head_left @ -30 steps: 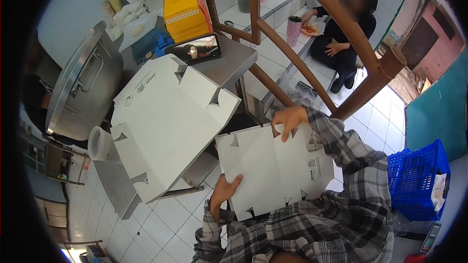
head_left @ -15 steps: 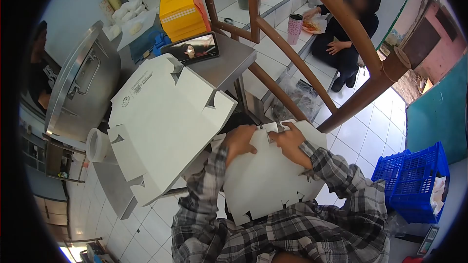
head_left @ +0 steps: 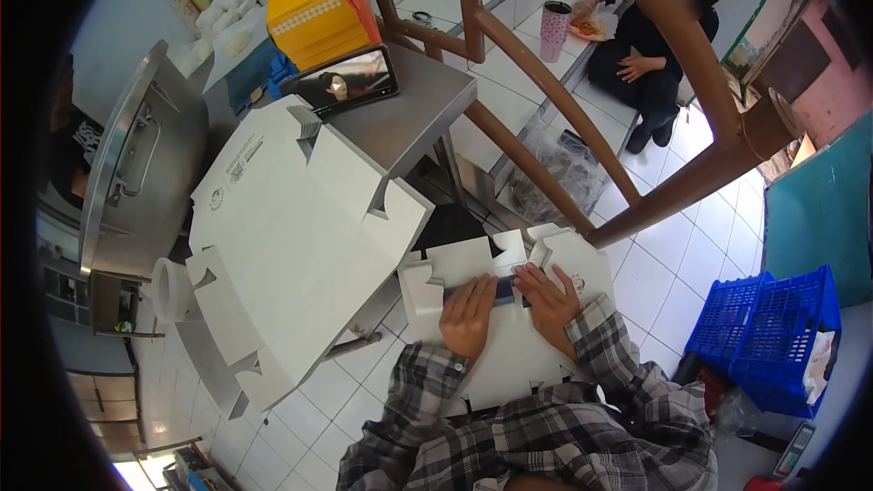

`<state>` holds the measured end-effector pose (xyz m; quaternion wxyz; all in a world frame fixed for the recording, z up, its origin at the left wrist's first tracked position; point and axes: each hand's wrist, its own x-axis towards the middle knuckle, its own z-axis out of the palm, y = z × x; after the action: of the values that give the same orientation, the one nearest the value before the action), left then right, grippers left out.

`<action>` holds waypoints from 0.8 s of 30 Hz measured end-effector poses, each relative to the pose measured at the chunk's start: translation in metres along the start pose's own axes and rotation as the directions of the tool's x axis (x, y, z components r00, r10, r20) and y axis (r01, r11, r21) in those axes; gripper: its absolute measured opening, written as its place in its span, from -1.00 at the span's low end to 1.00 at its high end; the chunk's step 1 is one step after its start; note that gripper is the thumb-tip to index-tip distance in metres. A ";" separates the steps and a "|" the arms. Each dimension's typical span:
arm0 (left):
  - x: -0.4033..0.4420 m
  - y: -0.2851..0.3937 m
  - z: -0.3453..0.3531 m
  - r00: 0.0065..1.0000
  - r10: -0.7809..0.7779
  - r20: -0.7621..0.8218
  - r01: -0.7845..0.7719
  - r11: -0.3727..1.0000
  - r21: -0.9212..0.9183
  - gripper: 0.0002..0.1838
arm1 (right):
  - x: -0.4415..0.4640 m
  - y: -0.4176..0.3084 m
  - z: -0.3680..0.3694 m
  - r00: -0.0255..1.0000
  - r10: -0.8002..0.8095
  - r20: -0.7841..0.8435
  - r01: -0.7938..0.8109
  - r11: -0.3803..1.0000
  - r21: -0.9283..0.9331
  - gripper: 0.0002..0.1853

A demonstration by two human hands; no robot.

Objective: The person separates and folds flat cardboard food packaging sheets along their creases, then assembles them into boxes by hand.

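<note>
One bare left hand [head_left: 466, 316], fingers together, & right hand [head_left: 551, 302], one finger apart — thumbs hidden, can't tell if pinching — on a white notched cardboard sheet [head_left: 511, 356] by the plaid shirt [head_left: 550, 427]. Prob. mid-fold; next move needs even creasing.

The light is bright, but warped edges seem soft

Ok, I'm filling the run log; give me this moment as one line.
left hand: on white cardboard | right hand: on same cardboard | nearby: cardboard stack, phone
</note>
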<state>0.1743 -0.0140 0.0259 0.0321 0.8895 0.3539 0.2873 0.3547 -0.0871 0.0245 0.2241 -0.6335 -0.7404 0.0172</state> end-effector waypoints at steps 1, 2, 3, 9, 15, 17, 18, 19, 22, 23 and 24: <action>-0.008 0.000 0.007 0.999 0.015 0.038 -0.017 0.998 0.066 -0.54 | -0.003 -0.003 -0.008 0.997 0.027 0.071 -0.027 1.000 0.004 -0.58; -0.016 0.002 0.013 0.997 -0.004 0.077 -0.001 0.997 0.071 -0.49 | -0.004 -0.005 -0.014 0.988 0.052 0.142 -0.054 0.999 0.006 -0.52; -0.019 0.006 0.015 0.993 -0.024 0.116 0.015 0.997 0.077 -0.44 | -0.003 -0.004 -0.017 0.984 0.062 0.168 -0.070 0.997 0.037 -0.48; -0.017 0.025 -0.003 0.944 -0.113 0.311 0.133 0.990 -0.042 -0.20 | -0.002 0.002 -0.018 0.973 0.050 0.225 -0.074 0.992 0.099 -0.30; 0.030 -0.013 -0.042 0.869 -0.129 0.477 0.307 0.898 -0.315 -0.22 | 0.059 0.013 -0.033 0.983 -0.066 0.174 0.036 0.985 0.168 -0.45; 0.049 -0.047 -0.058 0.875 -0.095 0.475 0.343 0.814 -0.469 -0.23 | 0.067 0.022 -0.032 0.973 -0.175 0.149 0.156 0.979 0.132 -0.60; 0.054 -0.061 -0.066 0.878 -0.077 0.472 0.357 0.763 -0.539 -0.23 | 0.068 0.024 -0.031 0.964 -0.229 0.136 0.215 0.970 0.114 -0.67; 0.056 -0.072 -0.075 0.903 -0.055 0.427 0.272 0.842 -0.465 -0.21 | 0.069 0.019 -0.038 0.968 -0.242 0.068 0.235 0.967 0.102 -0.77; 0.055 -0.090 -0.087 0.930 -0.007 0.368 0.142 0.929 -0.342 -0.19 | 0.061 0.017 -0.061 0.973 -0.225 0.046 0.218 0.968 0.124 -0.75; 0.054 -0.095 -0.083 0.920 -0.019 0.392 0.185 0.901 -0.392 -0.23 | 0.058 0.018 -0.065 0.974 -0.217 0.064 0.209 0.972 0.107 -0.73; 0.054 -0.098 -0.081 0.909 -0.028 0.416 0.228 0.869 -0.439 -0.26 | 0.056 0.018 -0.068 0.975 -0.208 0.081 0.201 0.975 0.090 -0.70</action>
<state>0.1034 0.0823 0.0942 0.3407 0.8672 0.3174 0.1768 0.3905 -0.0482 0.0972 0.2169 -0.5427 -0.8097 0.0528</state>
